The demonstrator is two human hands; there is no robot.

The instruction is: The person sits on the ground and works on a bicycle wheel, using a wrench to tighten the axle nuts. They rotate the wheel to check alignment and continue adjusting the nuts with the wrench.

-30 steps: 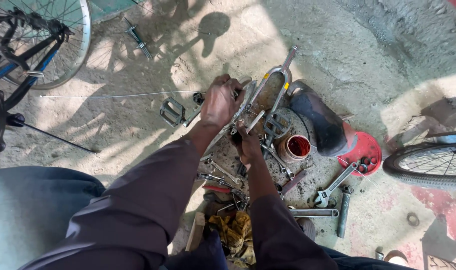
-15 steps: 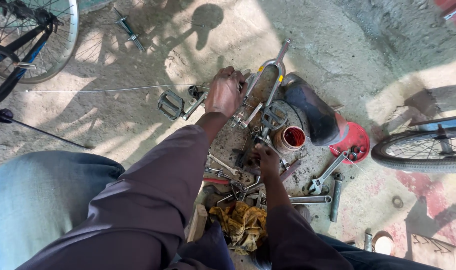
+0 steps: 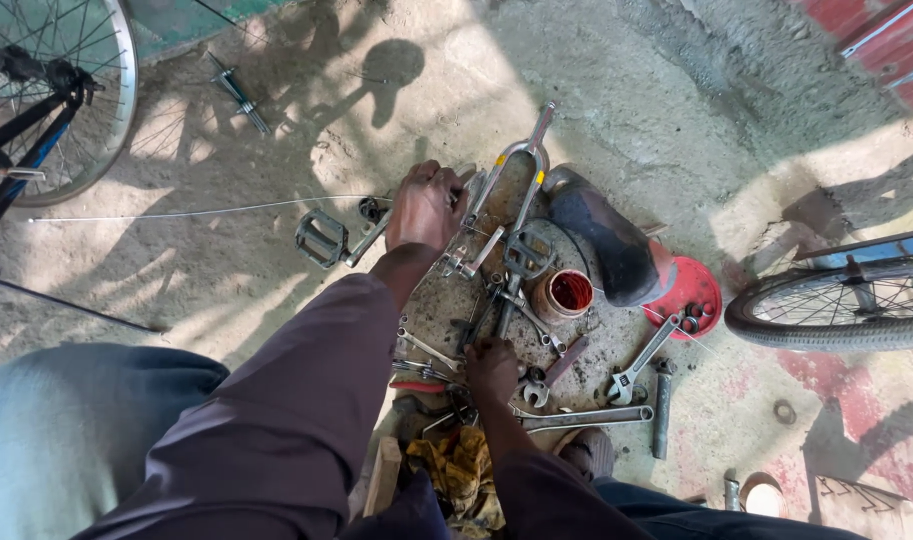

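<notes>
My left hand (image 3: 427,205) is closed around the lower end of a silver bicycle fork (image 3: 517,165) that lies on a round, greasy slab on the ground. A pedal on its crank arm (image 3: 325,238) rests just left of that hand. My right hand (image 3: 492,368) sits lower, in a pile of spanners, with its fingers closed on the handle of a dark spanner (image 3: 507,310) that points up toward the fork. A rusty red tin (image 3: 569,293) stands right of the spanner.
A black saddle (image 3: 602,235) and a red dish (image 3: 692,290) lie right of the fork. An adjustable wrench (image 3: 637,365), a long spanner (image 3: 587,418) and a yellow rag (image 3: 457,470) lie near me. Bicycle wheels stand at far left (image 3: 72,110) and right (image 3: 837,315). A thin cable (image 3: 207,210) crosses the ground.
My right hand has dropped from beside the fork down into the tool pile near me. My left hand has kept its hold on the fork.
</notes>
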